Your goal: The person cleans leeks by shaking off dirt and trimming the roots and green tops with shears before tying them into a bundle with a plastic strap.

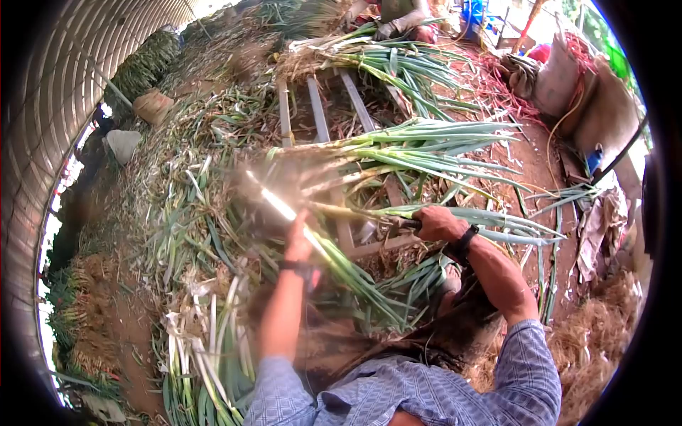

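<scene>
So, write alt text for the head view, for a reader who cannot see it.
A person's left hand grips a blurred bunch of long green-and-white spring onions, while the right hand holds more green stalks over a slatted wooden frame. Heaps of cut onion leaves lie all around.

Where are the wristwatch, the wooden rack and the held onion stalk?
wristwatch [466, 238]: head view, on its black strap.
wooden rack [317, 106]: head view, on a bare slat.
onion stalk [348, 270]: head view, on its green leaves.
</scene>
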Demonstrator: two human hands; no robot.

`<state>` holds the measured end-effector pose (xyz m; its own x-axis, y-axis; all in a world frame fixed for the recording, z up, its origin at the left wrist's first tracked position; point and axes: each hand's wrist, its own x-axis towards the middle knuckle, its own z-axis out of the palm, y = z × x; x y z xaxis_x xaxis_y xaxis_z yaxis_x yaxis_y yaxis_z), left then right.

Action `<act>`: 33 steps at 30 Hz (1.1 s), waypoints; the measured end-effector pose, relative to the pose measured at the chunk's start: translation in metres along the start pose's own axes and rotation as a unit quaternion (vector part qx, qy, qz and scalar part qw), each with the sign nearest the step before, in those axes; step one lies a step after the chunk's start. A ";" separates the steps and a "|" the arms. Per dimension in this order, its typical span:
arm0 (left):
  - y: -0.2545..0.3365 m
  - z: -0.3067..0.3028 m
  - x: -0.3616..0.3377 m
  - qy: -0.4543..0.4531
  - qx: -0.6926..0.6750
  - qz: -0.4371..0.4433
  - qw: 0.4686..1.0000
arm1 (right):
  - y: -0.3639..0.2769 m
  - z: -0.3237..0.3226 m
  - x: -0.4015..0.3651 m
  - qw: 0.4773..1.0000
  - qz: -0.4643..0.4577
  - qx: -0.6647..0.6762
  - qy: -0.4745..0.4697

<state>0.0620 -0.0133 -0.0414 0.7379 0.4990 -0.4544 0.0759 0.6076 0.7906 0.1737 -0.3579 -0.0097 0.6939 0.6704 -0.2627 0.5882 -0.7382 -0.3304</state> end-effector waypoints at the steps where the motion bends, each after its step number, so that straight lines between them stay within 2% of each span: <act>1: -0.013 -0.008 0.015 0.006 0.025 -0.017 1.000 | -0.001 -0.001 0.001 1.000 -0.001 -0.002 -0.006; 2: -0.035 -0.025 0.036 -0.020 0.022 -0.014 0.999 | -0.001 0.000 0.003 1.000 -0.011 0.009 -0.012; 5: -0.085 -0.051 0.060 -0.021 0.048 0.011 0.999 | -0.008 0.004 0.013 1.000 -0.008 -0.004 -0.022; 6: -0.062 -0.022 0.022 0.001 0.105 -0.018 0.994 | -0.009 0.005 0.018 1.000 -0.009 0.002 -0.024; 9: -0.080 -0.029 0.050 0.021 0.096 0.017 0.995 | -0.014 0.007 0.034 0.999 -0.016 0.015 -0.032; 10: -0.079 -0.028 0.052 0.050 0.152 -0.016 0.987 | -0.018 0.005 0.040 0.999 -0.020 0.017 -0.031; 13: -0.084 -0.027 0.062 0.076 0.148 -0.034 0.985 | -0.030 0.003 0.062 0.999 -0.013 0.029 -0.039; 14: -0.095 -0.038 0.082 0.047 0.039 -0.027 0.998 | -0.032 0.008 0.071 0.998 -0.010 0.035 -0.042; 17: -0.072 -0.019 0.060 0.053 -0.023 -0.040 0.998 | -0.032 0.018 0.091 0.998 -0.029 0.051 -0.033; 20: -0.048 -0.005 0.061 0.043 -0.031 -0.042 0.998 | -0.045 0.000 0.090 0.995 -0.054 0.075 -0.047; 24: -0.061 -0.015 0.090 0.051 0.018 -0.047 0.997 | -0.050 -0.002 0.094 0.994 -0.047 0.094 -0.039; 27: -0.068 -0.015 0.087 0.030 -0.036 -0.049 0.998 | -0.051 -0.004 0.094 0.992 -0.061 0.103 -0.033; 30: -0.059 -0.003 0.067 0.076 -0.072 -0.039 0.994 | -0.055 -0.007 0.094 0.990 -0.079 0.113 -0.015; 33: -0.057 -0.004 0.052 0.058 -0.097 -0.009 0.994 | -0.058 -0.010 0.090 0.985 -0.102 0.138 0.003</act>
<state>0.0937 -0.0194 -0.1117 0.6539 0.5488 -0.5208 -0.0507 0.7186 0.6936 0.2063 -0.2558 -0.0052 0.5757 0.8016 -0.1613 0.5807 -0.5398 -0.6095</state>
